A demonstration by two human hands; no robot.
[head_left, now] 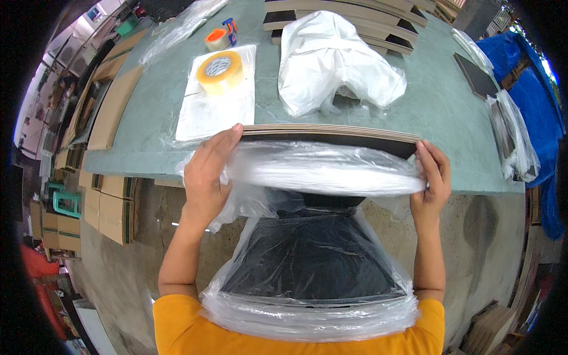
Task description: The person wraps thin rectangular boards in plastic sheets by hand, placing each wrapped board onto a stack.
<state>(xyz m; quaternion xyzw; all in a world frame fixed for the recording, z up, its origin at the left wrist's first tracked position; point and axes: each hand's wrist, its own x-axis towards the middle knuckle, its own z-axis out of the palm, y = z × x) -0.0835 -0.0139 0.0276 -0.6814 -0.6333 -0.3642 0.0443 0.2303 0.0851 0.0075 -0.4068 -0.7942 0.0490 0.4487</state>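
Between my two hands is a stack of thin flat boards (328,131) with grey-brown edges and a black face, held near the table's front edge. My left hand (208,168) grips its left end, and my right hand (431,177) its right end, with the fingers bent round the corners. Clear plastic wrapping (331,177) is bunched in white folds along the near side of the stack, under both hands. More of the clear plastic reaches back to my chest, with a broad black surface (307,260) showing through it. Where the boards and plastic meet below the folds is partly hidden.
On the green table (142,142) lie a big roll of clear tape (220,72) on a white packet (213,115), a smaller orange-cored tape roll (217,39), a blue-and-red tool (230,31) and a crumpled white bag (337,65). Stacked boards (349,21) stand behind; cartons (109,207) sit left.
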